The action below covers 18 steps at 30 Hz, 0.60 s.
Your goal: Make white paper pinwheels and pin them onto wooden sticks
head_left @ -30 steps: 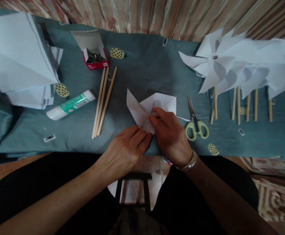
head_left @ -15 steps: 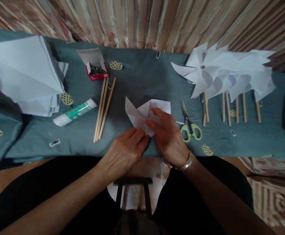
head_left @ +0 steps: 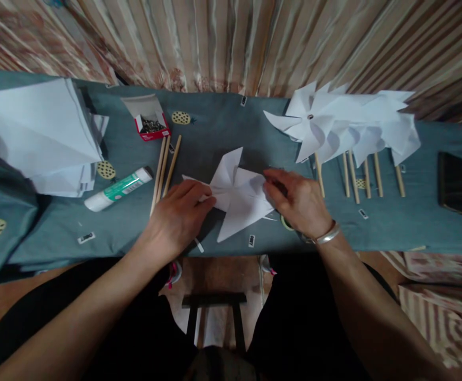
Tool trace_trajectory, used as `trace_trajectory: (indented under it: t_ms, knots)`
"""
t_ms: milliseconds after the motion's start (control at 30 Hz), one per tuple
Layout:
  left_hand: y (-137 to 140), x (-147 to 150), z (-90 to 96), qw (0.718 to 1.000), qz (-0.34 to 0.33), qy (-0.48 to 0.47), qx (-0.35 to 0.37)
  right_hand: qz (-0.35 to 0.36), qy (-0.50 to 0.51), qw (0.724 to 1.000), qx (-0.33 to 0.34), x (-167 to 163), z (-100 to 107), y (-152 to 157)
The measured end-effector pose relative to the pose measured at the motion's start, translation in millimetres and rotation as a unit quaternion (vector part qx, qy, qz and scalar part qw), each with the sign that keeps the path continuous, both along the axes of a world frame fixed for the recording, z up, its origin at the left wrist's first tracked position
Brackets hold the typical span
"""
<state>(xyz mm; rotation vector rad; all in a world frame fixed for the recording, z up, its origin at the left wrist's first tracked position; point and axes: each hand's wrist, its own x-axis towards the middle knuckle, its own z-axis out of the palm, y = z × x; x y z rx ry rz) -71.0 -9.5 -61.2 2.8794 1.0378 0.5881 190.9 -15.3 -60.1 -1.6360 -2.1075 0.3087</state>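
Note:
A white paper pinwheel (head_left: pixel 239 198) with folded blades lies in front of me on the cloth, without a stick. My left hand (head_left: pixel 177 214) pinches its left blade between thumb and fingers. On the opposite side, my right hand (head_left: pixel 300 201) has thumb and fingers closed on the right blade's edge. Part of a green handle of the scissors (head_left: pixel 286 223) shows beneath my right hand; the rest is hidden. Several wooden sticks (head_left: pixel 172 165) lie just beyond my left hand, their lower ends partly covered by it.
Left stand a stack of white paper (head_left: pixel 36 127), a glue stick (head_left: pixel 118 189) and an open red box (head_left: pixel 153 127) of small metal pieces. Several finished pinwheels on sticks (head_left: pixel 350 127) overlap at the right, near a dark phone (head_left: pixel 453 182). A pleated curtain (head_left: pixel 223 47) hangs behind the table.
My hands have moved apart to opposite sides of the pinwheel, which is now spread out with its blades showing. My right hand has come over the scissors. The view has shifted slightly right.

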Motion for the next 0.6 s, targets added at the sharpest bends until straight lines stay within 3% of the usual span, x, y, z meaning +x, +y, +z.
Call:
trace_trajectory:
  t_ms: [100, 200, 267, 367, 500, 600]
  knots:
    - [7.3, -1.7, 2.5, 0.998, 0.037, -0.026, 0.042, -0.039, 0.011, 0.999, -0.013, 2.1, 4.3, -20.4]
    - [-5.2, 12.0, 5.0, 0.997, -0.015, -0.056, 0.043, -0.037, 0.024, 0.998, -0.036, -1.9, 5.4, -33.5]
    - [-18.3, 24.3, 4.4, 0.998, -0.058, -0.028, -0.012, -0.03, 0.035, 0.998, -0.052, -4.3, 5.8, -37.1]
    - [-31.4, 36.5, 1.1, 0.996, -0.054, 0.013, -0.067, -0.029, 0.029, 0.998, -0.041, -5.2, 8.3, -38.1]
    - [-34.0, 37.9, -2.3, 0.996, -0.042, 0.031, -0.066, 0.018, 0.03, 0.999, 0.031, -5.7, 13.7, -38.1]
    - [-34.1, 34.7, -2.4, 0.997, -0.056, 0.019, -0.047, 0.067, 0.079, 0.994, 0.015, -6.6, 13.8, -38.8]
